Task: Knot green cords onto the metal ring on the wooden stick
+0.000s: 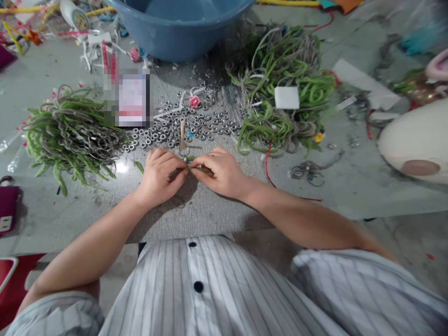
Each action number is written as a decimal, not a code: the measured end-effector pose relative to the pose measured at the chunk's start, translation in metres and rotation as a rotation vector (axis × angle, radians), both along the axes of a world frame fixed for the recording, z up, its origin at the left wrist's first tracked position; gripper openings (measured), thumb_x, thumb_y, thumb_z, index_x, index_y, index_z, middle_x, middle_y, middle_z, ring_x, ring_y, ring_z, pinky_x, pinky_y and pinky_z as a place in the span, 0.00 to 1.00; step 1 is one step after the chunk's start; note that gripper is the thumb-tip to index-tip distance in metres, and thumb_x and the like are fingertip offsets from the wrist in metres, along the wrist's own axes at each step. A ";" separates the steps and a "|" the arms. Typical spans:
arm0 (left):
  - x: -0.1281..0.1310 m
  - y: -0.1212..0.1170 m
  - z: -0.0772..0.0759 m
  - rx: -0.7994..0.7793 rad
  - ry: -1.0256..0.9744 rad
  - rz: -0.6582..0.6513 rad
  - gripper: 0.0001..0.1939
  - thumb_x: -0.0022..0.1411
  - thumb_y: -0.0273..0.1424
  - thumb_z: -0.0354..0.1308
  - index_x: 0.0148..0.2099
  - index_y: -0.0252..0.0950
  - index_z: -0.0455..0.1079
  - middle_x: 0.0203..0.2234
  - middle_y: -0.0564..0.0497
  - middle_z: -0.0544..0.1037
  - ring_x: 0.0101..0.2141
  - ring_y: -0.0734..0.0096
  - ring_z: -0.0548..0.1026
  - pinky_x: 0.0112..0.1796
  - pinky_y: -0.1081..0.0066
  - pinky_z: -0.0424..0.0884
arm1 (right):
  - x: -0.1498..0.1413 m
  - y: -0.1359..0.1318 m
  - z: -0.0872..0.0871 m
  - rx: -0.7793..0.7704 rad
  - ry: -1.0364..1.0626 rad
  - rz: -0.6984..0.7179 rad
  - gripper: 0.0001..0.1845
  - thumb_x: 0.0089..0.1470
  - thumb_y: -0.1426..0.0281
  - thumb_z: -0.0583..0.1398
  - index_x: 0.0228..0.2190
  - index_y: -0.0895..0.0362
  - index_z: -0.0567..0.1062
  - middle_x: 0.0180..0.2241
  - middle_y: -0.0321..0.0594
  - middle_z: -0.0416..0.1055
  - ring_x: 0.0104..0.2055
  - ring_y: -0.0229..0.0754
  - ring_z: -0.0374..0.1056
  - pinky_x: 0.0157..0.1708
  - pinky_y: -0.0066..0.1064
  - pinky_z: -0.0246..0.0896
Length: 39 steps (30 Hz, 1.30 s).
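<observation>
My left hand (161,176) and my right hand (224,171) meet over the near middle of the table. Thumbs and fingers of both pinch a thin green cord (190,161), mostly hidden by the fingertips. A small green tip (139,166) pokes out left of my left hand. Just beyond the fingertips stands a pale thin stick (182,133), with a clear ring-like thing around its foot. Loose metal nuts (161,135) lie scattered behind my hands. To the left is a heap of green and grey cords (70,135) with metal rings; a looser cord tangle (287,84) lies right.
A blue basin (178,39) stands at the back. Near it lie a pink rose (194,101) and a blurred-out device (132,100). A white block (287,98) rests on the right tangle. A large cream object (416,140) sits far right, a purple case (7,207) far left.
</observation>
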<state>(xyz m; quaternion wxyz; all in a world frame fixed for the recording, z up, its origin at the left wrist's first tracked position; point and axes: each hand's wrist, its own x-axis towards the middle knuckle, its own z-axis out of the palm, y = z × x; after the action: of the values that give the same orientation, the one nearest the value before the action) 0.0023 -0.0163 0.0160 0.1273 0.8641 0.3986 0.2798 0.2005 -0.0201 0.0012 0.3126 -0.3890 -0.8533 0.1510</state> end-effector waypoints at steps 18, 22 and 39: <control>-0.001 0.001 -0.001 -0.060 -0.007 0.032 0.09 0.63 0.36 0.53 0.35 0.38 0.71 0.29 0.50 0.77 0.35 0.64 0.70 0.40 0.62 0.64 | 0.004 0.005 -0.003 -0.051 -0.040 0.011 0.15 0.64 0.63 0.50 0.33 0.56 0.72 0.27 0.37 0.76 0.29 0.39 0.68 0.38 0.34 0.49; -0.003 0.002 -0.004 0.149 0.092 0.017 0.16 0.63 0.45 0.55 0.43 0.38 0.71 0.32 0.48 0.78 0.36 0.62 0.70 0.40 0.61 0.62 | 0.004 0.004 -0.001 -0.038 -0.041 0.039 0.16 0.65 0.63 0.49 0.33 0.56 0.72 0.26 0.36 0.75 0.28 0.39 0.67 0.37 0.33 0.49; -0.001 0.003 -0.002 0.219 0.225 -0.006 0.19 0.68 0.33 0.46 0.23 0.38 0.60 0.19 0.52 0.71 0.30 0.65 0.68 0.35 0.63 0.59 | 0.001 0.001 -0.006 0.055 -0.076 0.074 0.19 0.65 0.64 0.49 0.35 0.57 0.77 0.24 0.37 0.74 0.27 0.38 0.65 0.36 0.33 0.50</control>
<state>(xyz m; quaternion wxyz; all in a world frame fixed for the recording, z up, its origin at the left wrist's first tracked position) 0.0015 -0.0136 0.0144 -0.0124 0.8999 0.3748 0.2227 0.2013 -0.0192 -0.0044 0.2849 -0.3539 -0.8821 0.1241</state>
